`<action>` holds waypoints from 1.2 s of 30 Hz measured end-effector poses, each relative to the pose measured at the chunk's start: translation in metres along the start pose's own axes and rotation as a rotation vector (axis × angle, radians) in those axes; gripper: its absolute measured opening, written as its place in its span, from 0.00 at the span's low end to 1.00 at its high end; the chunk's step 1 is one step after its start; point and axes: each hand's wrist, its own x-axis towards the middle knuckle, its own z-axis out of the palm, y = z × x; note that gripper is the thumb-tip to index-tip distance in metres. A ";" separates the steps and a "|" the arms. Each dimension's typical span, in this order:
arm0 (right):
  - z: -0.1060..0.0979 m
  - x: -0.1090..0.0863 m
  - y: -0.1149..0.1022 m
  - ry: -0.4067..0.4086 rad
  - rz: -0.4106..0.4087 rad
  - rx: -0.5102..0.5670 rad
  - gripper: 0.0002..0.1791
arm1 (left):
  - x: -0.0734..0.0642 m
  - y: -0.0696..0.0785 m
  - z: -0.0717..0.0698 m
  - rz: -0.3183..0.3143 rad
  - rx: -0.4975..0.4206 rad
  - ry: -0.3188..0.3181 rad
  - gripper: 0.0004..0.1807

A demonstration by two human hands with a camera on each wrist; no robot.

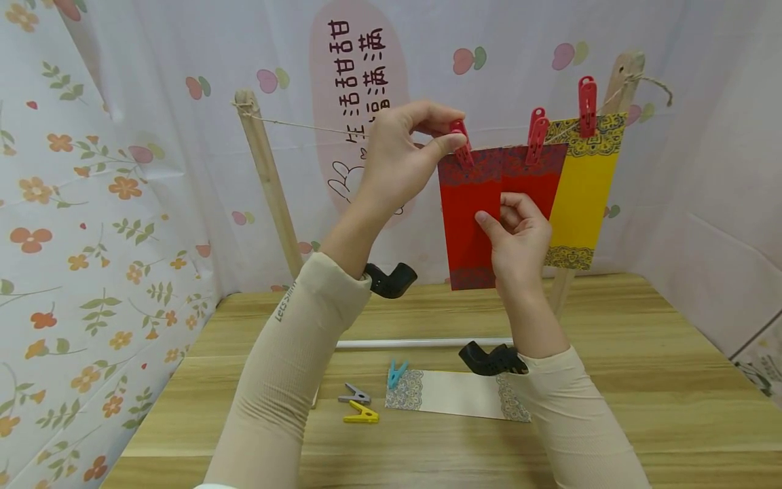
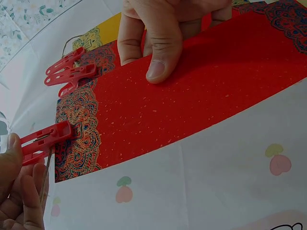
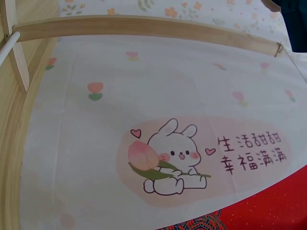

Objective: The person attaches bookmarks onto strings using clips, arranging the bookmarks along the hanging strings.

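Note:
My left hand [image 1: 406,146] pinches a red clothespin [image 1: 462,146] between thumb and fingers. The pin's jaws sit over the top edge of a red card [image 1: 467,231] with a patterned band, at the string. Lower down, my right hand [image 1: 522,244] holds that card by its right edge, thumb in front and fingers behind. In the left wrist view the clothespin [image 2: 48,141] overlaps the patterned end of the red card [image 2: 192,91]. Behind it hang a second red card [image 1: 544,180] under another red clothespin [image 1: 537,139] and a yellow card [image 1: 589,197] under a red clothespin [image 1: 588,109].
The string [image 1: 305,126] runs between a left wooden post [image 1: 269,183] and a right wooden post [image 1: 623,81]. On the wooden table [image 1: 660,380] lie a cream card [image 1: 458,392], a blue clothespin [image 1: 396,375], a grey clothespin [image 1: 356,394], a yellow clothespin [image 1: 362,413] and a white rod [image 1: 421,343].

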 end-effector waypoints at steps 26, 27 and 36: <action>-0.008 -0.013 0.004 -0.020 -0.031 -0.188 0.08 | -0.002 -0.007 -0.005 0.000 0.167 -0.151 0.17; -0.009 -0.013 0.004 -0.023 -0.031 -0.195 0.08 | -0.002 -0.007 -0.006 -0.008 0.166 -0.150 0.17; -0.020 -0.021 0.003 -0.016 -0.051 -0.195 0.10 | -0.002 -0.007 -0.002 -0.044 0.121 -0.119 0.19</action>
